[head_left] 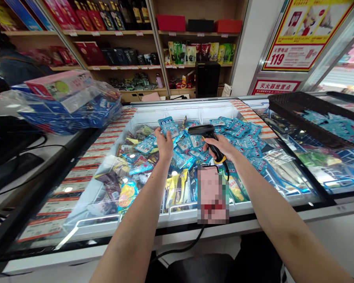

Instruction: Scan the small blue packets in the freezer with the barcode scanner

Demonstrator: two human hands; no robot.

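Between the fingers of my left hand (165, 144) is a small blue packet (168, 126), held up above the glass top of a freezer. My right hand (222, 147) is wrapped round the handle of a black and yellow barcode scanner (203, 129). The scanner's head points left, towards the packet. Many similar blue packets (243, 131) are spread on the glass, to the right and under both hands. A phone (209, 173) lies near the freezer's front edge, its screen partly blurred out. From the scanner's handle a black cable (191, 245) runs down past the phone.
Boxes in plastic wrap (73, 102) stand at the left. A dark basket (301, 106) holding more blue packets sits at the right. Price labels (85, 165) line the glass. Behind are stocked shelves (110, 33), and a person (17, 59) is at the far left.
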